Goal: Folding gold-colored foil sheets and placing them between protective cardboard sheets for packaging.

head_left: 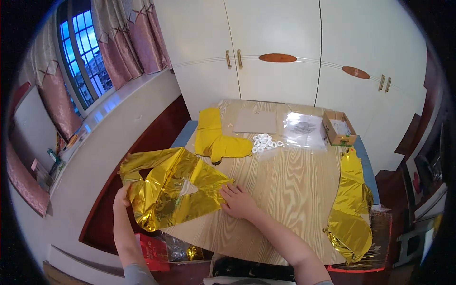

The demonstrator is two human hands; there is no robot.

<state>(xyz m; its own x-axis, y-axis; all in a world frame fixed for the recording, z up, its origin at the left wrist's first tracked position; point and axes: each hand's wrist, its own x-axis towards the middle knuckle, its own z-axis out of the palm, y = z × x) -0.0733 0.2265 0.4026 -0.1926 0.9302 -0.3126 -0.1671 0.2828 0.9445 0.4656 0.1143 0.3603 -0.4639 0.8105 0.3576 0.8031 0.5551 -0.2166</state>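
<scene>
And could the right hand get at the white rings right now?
Probably yes: the right hand lies at the right edge of the crumpled gold foil, with seemingly only bare tabletop on the way to the white rings.

Glossy, crinkled metallic foil sheet [159,190], smooth wood-grained table [285,199], shiny clear plastic film [306,132], matt cardboard box [344,141].

White cabinet [275,23] with brass handles [239,59] and reddish-brown ovals [277,58] behind wood-grain table [289,190]. Left of table: barred window [84,42], bluish light outside, pink-and-grey curtains [114,40], pale ledge [130,92], dark red panel [166,125]. Right of table: grey stool-like piece [412,244].
</scene>
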